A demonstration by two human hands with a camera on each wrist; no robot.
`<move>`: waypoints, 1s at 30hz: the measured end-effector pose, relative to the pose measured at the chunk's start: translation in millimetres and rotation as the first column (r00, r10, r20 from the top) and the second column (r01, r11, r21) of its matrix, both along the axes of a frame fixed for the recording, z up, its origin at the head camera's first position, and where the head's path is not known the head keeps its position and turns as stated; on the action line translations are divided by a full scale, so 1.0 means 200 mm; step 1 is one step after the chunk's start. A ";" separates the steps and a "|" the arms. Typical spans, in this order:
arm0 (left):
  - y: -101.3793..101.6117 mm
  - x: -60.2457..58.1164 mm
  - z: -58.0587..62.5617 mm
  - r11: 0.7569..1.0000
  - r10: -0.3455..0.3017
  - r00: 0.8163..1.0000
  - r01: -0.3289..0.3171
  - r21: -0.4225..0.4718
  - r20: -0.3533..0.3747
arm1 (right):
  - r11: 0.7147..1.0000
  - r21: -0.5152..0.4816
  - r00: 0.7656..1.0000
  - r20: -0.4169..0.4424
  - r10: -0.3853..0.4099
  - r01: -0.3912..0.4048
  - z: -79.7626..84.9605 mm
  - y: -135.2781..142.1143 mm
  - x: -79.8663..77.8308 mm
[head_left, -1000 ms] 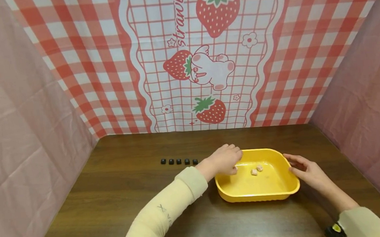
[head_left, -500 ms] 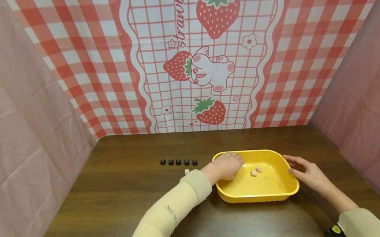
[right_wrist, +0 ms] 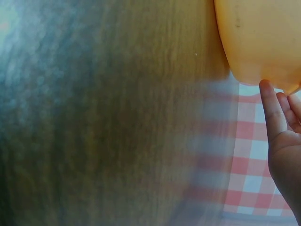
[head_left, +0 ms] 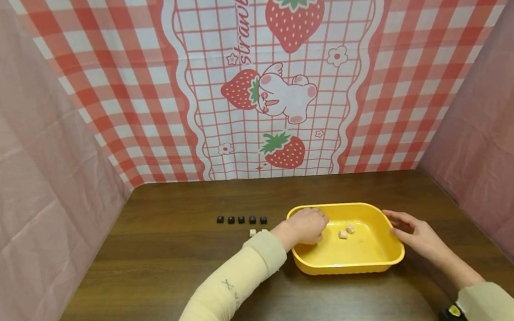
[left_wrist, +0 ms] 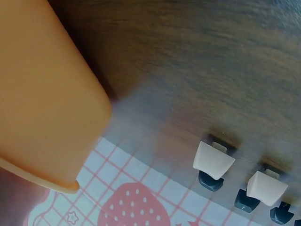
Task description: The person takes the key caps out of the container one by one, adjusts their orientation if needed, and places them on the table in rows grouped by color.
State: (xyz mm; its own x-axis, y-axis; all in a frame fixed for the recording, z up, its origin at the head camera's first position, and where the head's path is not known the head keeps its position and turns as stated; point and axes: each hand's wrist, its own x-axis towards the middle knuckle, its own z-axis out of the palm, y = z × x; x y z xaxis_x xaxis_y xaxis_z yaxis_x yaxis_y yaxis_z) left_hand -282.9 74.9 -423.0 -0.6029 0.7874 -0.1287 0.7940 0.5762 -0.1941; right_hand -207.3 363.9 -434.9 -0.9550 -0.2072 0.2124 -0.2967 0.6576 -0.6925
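Left hand (head_left: 307, 225): lower in left end of yellow rectangular plastic tray (head_left: 349, 268) than 1 s ago; grip hidden, cannot tell. Pick-up apparently under way. Right hand (head_left: 419, 233): straight fingers against tray's right end. 2 small pale cube-shaped pieces (head_left: 343, 234) mid-tray. Toward surface's far edge: 2 pale tapered blocks (left_wrist: 214, 160) beside row of 5 small black blocks (head_left: 241, 219).

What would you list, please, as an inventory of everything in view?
Bin: one, yellow, right of centre.
Black keycaps: five, black, in a row left of the bin.
Table keycaps: two, cream, on the near side of that row.
Bin keycaps: two visible, pale, inside.
Table: one, brown, beneath.
Strawberry cloth: one, red and white, behind.
Side cloths: two, pink, left and right.
Wrist device: one visible, black, lower right.
Sleeves: two, pale yellow, on both arms.
Left hand: one, inside the bin.
Right hand: one, touching the bin.
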 end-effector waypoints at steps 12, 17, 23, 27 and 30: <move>0.00 0.01 0.01 0.999 0.048 0.997 -0.049 0.012 0.058 | 1.000 -0.004 1.000 -0.012 0.001 -0.001 0.00 0.00 0.00; 0.00 0.02 0.01 0.999 0.033 0.999 -0.033 0.006 0.040 | 1.000 0.003 1.000 -0.006 -0.006 0.006 0.00 0.00 0.00; 0.00 0.03 0.01 0.999 0.042 0.999 -0.043 0.007 0.034 | 1.000 -0.003 1.000 -0.009 -0.002 0.002 -0.01 0.00 0.00; -0.01 0.03 0.03 0.999 0.040 0.999 -0.041 0.033 0.033 | 1.000 -0.014 1.000 -0.004 0.004 -0.004 -0.01 0.00 0.00; -0.02 0.03 0.05 0.998 0.024 1.000 -0.025 0.055 0.009 | 1.000 -0.008 1.000 -0.003 0.002 -0.002 -0.01 0.00 0.00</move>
